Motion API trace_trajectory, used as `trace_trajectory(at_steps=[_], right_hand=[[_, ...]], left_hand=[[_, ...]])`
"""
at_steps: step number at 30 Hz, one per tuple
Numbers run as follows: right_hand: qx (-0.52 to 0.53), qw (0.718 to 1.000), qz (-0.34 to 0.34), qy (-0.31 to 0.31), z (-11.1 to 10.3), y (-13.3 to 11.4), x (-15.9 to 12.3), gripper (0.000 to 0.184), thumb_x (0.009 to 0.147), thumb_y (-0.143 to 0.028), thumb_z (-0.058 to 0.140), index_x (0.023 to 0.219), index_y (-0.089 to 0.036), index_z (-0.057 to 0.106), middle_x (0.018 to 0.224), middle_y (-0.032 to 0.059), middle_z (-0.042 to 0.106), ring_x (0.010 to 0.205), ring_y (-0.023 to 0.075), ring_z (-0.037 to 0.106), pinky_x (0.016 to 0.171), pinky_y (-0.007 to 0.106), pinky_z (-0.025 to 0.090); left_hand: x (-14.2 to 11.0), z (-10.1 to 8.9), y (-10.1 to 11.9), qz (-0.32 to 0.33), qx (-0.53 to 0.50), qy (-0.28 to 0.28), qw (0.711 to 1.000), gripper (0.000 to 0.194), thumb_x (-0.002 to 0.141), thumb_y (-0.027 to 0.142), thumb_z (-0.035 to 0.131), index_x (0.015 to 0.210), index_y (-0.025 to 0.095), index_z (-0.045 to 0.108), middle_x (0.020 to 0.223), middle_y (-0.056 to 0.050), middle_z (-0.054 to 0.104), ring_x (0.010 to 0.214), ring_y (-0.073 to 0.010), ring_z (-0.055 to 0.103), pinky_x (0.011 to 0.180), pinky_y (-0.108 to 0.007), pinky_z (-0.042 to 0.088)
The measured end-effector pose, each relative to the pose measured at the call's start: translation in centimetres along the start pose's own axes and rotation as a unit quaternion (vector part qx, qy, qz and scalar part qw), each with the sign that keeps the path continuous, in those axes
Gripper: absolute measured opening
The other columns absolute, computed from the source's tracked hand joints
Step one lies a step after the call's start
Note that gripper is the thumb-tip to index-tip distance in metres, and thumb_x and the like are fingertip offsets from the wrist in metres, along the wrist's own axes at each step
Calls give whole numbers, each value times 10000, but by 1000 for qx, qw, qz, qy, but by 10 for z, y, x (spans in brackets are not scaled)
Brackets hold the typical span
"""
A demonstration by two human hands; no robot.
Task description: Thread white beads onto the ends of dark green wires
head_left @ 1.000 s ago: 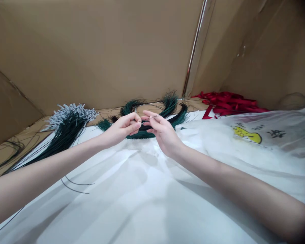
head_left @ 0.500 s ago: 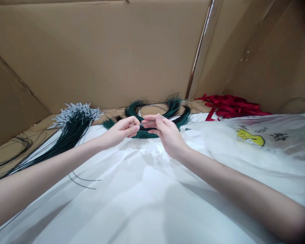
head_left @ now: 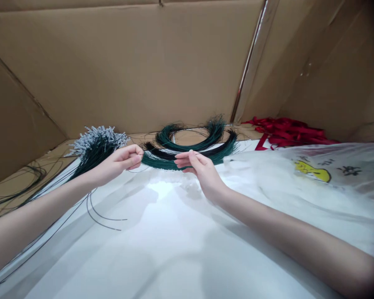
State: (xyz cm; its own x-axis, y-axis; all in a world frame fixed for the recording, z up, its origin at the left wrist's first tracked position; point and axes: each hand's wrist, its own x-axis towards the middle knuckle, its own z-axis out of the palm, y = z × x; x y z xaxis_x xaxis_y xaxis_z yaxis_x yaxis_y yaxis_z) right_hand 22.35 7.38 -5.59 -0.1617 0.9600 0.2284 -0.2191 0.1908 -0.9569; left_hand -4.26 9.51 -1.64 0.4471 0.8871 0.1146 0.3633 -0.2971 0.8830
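Note:
My left hand (head_left: 126, 160) is closed, thumb pinched against curled fingers. A thin dark wire (head_left: 134, 171) curves just below it and seems to come from the pinch, partly hidden. To the right, my right hand (head_left: 202, 168) has its fingers stretched out and slightly apart, thumb resting near the index finger; nothing shows clearly in it. Behind the hands lie curved bundles of dark green wire (head_left: 162, 162). Beside my left hand is a bunch of green-stemmed sprigs with pale grey-blue tips (head_left: 96, 139), its stems running under my left forearm.
White fabric (head_left: 162, 241) covers the surface in front of me. Red ribbon (head_left: 289, 131) is heaped at the back right. A clear plastic bag (head_left: 349, 166) with a yellow print lies at the right. Cardboard walls (head_left: 143, 70) enclose the back and sides. Loose wires (head_left: 104, 218) lie at the left.
My left hand has moved left, away from my right hand, so a wide gap separates them. My right hand has stayed nearly in place. The view has shifted slightly.

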Motion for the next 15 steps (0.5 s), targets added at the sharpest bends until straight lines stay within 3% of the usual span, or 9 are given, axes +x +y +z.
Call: trace_trajectory(at_steps=[6,15], right_hand=[[-64,997,-26,-46,4,7,-5,359,981,-421,482,951,-156,722,983,90,724,874,166,644,726,272,465],[-173,972,-91,-132,15,1,-16,347,1009,-325,454,892,-152,732,933,66,721,874,162,655,719,267,452]], left_hand=[[-20,-16,-6,-24,-48,47,997,182,977,347,542,928,182,486,686,43,306,616,-96,293,599,-235,223],[-36,-20,-5,-44,-62,47,996,164,1018,327,471,946,180,458,688,43,280,627,-95,280,619,-237,207]])
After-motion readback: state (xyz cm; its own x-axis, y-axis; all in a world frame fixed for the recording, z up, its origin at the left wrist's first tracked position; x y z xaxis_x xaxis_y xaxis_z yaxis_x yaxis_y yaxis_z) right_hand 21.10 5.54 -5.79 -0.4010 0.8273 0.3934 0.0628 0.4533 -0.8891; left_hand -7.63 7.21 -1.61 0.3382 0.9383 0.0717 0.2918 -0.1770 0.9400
